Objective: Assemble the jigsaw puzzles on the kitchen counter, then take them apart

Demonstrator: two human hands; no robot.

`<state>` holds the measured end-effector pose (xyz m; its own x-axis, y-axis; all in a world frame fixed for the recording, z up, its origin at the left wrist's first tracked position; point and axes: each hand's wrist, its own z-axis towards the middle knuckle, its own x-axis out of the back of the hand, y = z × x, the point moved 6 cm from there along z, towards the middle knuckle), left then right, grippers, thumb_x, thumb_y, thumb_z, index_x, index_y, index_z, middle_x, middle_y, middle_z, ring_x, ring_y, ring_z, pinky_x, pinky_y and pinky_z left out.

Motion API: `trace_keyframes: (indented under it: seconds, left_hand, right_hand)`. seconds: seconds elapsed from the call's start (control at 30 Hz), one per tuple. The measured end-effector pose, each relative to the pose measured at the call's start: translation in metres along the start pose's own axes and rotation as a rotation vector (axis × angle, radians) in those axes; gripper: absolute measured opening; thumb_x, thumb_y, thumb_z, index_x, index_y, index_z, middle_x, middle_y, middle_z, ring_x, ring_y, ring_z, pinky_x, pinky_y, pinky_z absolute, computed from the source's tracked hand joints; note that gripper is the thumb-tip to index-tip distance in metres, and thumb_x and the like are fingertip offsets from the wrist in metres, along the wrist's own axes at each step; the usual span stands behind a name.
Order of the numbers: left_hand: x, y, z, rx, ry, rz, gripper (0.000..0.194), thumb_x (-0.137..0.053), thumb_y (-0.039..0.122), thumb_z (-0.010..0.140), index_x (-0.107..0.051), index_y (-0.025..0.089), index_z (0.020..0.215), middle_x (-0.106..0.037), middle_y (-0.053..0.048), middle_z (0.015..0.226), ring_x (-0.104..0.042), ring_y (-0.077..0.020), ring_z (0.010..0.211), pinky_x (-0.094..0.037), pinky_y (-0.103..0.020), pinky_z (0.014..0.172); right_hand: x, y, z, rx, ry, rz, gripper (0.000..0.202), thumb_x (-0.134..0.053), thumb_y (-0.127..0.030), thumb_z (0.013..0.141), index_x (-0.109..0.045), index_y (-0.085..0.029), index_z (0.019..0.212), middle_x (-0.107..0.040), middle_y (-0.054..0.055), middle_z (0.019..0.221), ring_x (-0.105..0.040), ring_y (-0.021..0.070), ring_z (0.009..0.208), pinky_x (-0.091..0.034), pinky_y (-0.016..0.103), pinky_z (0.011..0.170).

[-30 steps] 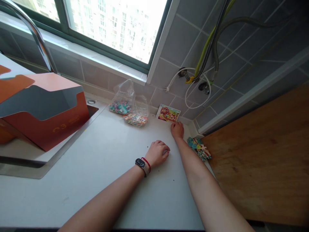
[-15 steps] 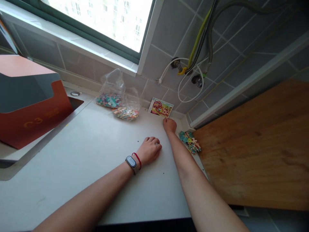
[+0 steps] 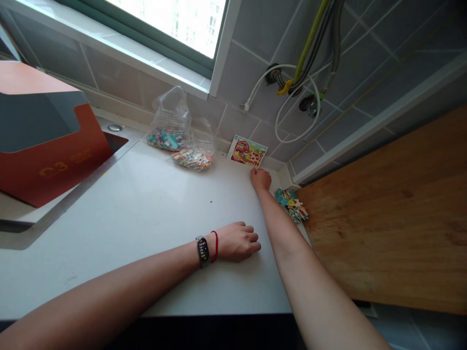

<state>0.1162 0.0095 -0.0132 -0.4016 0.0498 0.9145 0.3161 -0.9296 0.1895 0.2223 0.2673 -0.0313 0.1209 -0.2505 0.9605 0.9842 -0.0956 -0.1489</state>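
My left hand (image 3: pixel 239 241) is low over the white counter (image 3: pixel 156 204), back side up. Its fingers are curled under, so whatever they may hold is hidden. Farther off, my right hand (image 3: pixel 260 179) is closed in a fist by the lower edge of a farm picture card (image 3: pixel 247 151), which leans against the tiled wall. Whether the fist grips anything cannot be made out. A pile of jigsaw puzzle pieces (image 3: pixel 292 205) lies to the right of my right forearm.
Two clear plastic bags of puzzle pieces, one with teal pieces (image 3: pixel 168 138) and one with pale pieces (image 3: pixel 193 158), stand against the back wall. An orange-red box (image 3: pixel 54 155) rests over the sink at left. A wooden board (image 3: pixel 386 209) borders the right side; cables (image 3: pixel 302 53) hang above.
My left hand has moved toward the counter's front edge and a little right. My right hand stays by the card. The view has shifted slightly.
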Motion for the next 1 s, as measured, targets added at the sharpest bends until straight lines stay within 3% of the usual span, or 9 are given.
trace_keyframes:
  seconds: [0.13, 0.27, 0.37, 0.5, 0.6, 0.7, 0.87, 1.0]
  left_hand:
    - [-0.001, 0.0, -0.001, 0.007, -0.009, -0.01, 0.011, -0.061, 0.022, 0.1, -0.062, 0.024, 0.089, -0.071, -0.007, 0.09, -0.062, -0.0228, 0.086, -0.044, -0.038, 0.07]
    - [0.002, -0.006, -0.005, 0.018, 0.032, 0.005, 0.013, -0.061, 0.021, 0.1, -0.063, 0.023, 0.087, -0.071, -0.005, 0.088, -0.063, -0.0227, 0.085, -0.045, -0.039, 0.069]
    - [0.002, -0.017, -0.007, 0.073, 0.06, 0.006, 0.011, -0.064, 0.018, 0.097, -0.064, 0.022, 0.087, -0.072, -0.005, 0.087, -0.064, -0.0224, 0.083, -0.045, -0.037, 0.069]
    - [0.001, -0.028, -0.008, 0.128, 0.1, -0.018, 0.009, -0.062, 0.014, 0.095, -0.067, 0.022, 0.096, -0.073, -0.004, 0.088, -0.066, -0.022, 0.084, -0.048, -0.035, 0.071]
    - [0.002, -0.028, -0.008, 0.131, 0.119, -0.055, 0.01, -0.062, 0.013, 0.094, -0.068, 0.022, 0.096, -0.074, -0.004, 0.089, -0.067, -0.0213, 0.085, -0.049, -0.034, 0.073]
    - [0.003, -0.029, -0.008, 0.141, 0.122, -0.084, 0.011, -0.062, 0.013, 0.093, -0.068, 0.022, 0.093, -0.074, -0.004, 0.09, -0.067, -0.0213, 0.085, -0.05, -0.033, 0.075]
    - [0.002, -0.033, -0.007, 0.158, 0.117, -0.115, 0.013, -0.061, 0.013, 0.093, -0.07, 0.022, 0.094, -0.075, -0.004, 0.09, -0.068, -0.0214, 0.086, -0.051, -0.033, 0.078]
    - [0.0, -0.035, -0.008, 0.17, 0.143, -0.154, 0.016, -0.059, 0.012, 0.093, -0.071, 0.022, 0.097, -0.075, -0.004, 0.091, -0.068, -0.0209, 0.087, -0.052, -0.033, 0.08]
  right_hand:
    - [-0.001, 0.0, -0.002, 0.015, -0.029, -0.014, 0.05, -0.041, -0.038, 0.109, -0.08, -0.007, 0.108, -0.078, 0.022, 0.104, -0.073, 0.0259, 0.098, -0.052, 0.037, 0.087]
    - [0.003, -0.005, -0.006, 0.05, -0.034, -0.055, 0.033, -0.063, -0.042, 0.104, -0.068, -0.014, 0.121, -0.071, 0.01, 0.12, -0.07, 0.022, 0.103, -0.059, 0.043, 0.092]
    - [0.009, -0.013, -0.012, 0.156, -0.01, -0.073, 0.039, -0.042, -0.031, 0.11, -0.074, -0.01, 0.104, -0.074, 0.013, 0.107, -0.066, 0.0208, 0.103, -0.051, 0.033, 0.094]
    - [0.019, -0.018, -0.025, 0.324, 0.009, -0.102, 0.029, -0.049, -0.023, 0.103, -0.073, -0.013, 0.114, -0.071, 0.015, 0.121, -0.061, 0.0243, 0.114, -0.047, 0.031, 0.097]
    - [0.032, -0.012, -0.038, 0.464, -0.044, -0.127, 0.032, -0.059, -0.025, 0.098, -0.07, -0.021, 0.127, -0.066, 0.013, 0.137, -0.058, 0.0269, 0.125, -0.046, 0.034, 0.103]
    - [0.055, 0.009, -0.052, 0.554, -0.103, -0.16, 0.039, -0.068, -0.027, 0.092, -0.069, -0.027, 0.131, -0.06, 0.009, 0.15, -0.051, 0.0287, 0.137, -0.041, 0.039, 0.113]
    - [0.094, 0.077, -0.074, 0.46, -0.108, -0.241, 0.04, -0.063, -0.027, 0.094, -0.069, -0.016, 0.132, -0.059, 0.02, 0.148, -0.053, 0.0361, 0.136, -0.043, 0.05, 0.112]
    - [0.09, 0.128, -0.094, 0.332, -0.252, -0.371, 0.052, -0.068, -0.028, 0.09, -0.064, -0.021, 0.141, -0.06, 0.019, 0.149, -0.055, 0.0381, 0.136, -0.043, 0.053, 0.111]
